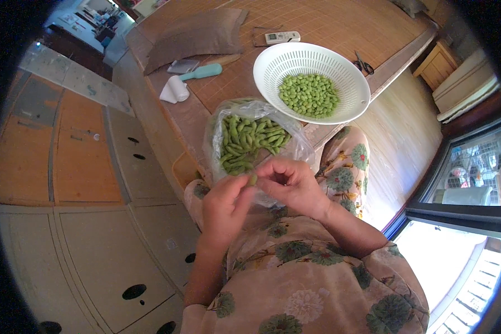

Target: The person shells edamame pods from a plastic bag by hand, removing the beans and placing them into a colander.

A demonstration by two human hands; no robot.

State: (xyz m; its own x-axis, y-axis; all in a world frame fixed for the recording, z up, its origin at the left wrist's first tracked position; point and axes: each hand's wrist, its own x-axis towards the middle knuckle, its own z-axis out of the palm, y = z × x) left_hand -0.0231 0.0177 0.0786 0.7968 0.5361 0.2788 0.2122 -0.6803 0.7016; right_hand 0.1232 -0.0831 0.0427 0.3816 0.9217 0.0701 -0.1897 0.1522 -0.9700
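Observation:
My left hand (224, 201) and my right hand (293, 185) meet above my lap, fingertips close together. Between them a small green soybean pod (253, 180) is pinched, mostly covered by the fingers. Just beyond my hands, an open clear plastic bag (301, 143) holds many green soybean pods (256, 133). Farther back to the right stands a white slotted colander (268, 72), with a heap of shelled green soybeans (309, 96) at its bottom.
On the mat-covered bed (317, 22) lie a brown pillow (197, 38), a remote control (282, 37), black scissors (364, 63), a teal-handled brush (203, 71) and a white roll (175, 90). Cabinets (89, 161) line the left; a glass door (465, 172) is at right.

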